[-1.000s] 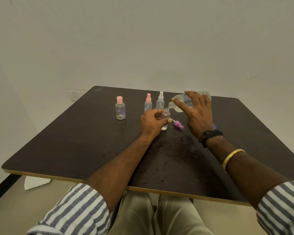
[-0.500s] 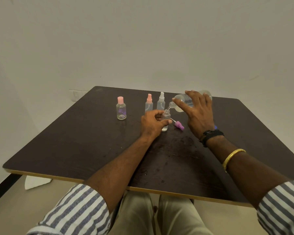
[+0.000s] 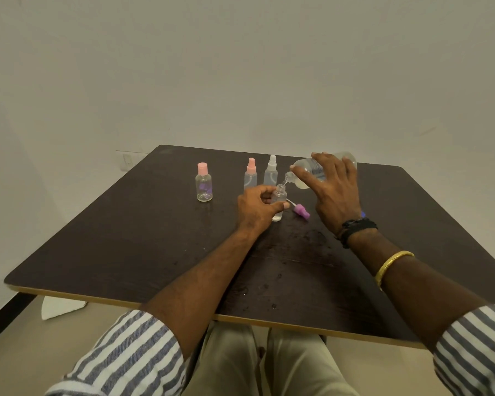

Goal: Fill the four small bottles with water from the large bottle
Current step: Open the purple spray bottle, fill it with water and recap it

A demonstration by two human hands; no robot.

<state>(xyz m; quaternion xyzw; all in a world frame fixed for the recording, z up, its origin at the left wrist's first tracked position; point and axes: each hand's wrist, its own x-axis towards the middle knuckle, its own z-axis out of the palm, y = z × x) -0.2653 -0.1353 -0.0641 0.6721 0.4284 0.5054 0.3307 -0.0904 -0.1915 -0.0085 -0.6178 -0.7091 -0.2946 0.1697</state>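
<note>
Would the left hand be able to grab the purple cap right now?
Probably not yet: the left hand holds the small bottle being filled. The purple cap lies just beside its thumb, nothing between.

Slight camera shift only: leftmost bottle (image 3: 204, 186) sits marginally further right in view; no other movement discernible.

- Large clear bottle (image 3: 307, 169): gripped from above by the right hand (image 3: 336, 195), tipped nearly flat, mouth lowered to the left, right over the neck of the uncapped one.
- Open small bottle (image 3: 279, 197): clear, uncapped, upright on the desk (image 3: 126, 238), held by the left hand (image 3: 256, 210).
- Purple spray top (image 3: 302, 210): on its side just right of it.
- Pink-sprayer bottle (image 3: 250, 177) and white-sprayer bottle (image 3: 270, 172): capped, upright, side by side just behind.
- Pink-capped round bottle (image 3: 204, 185): upright, apart to the left.
</note>
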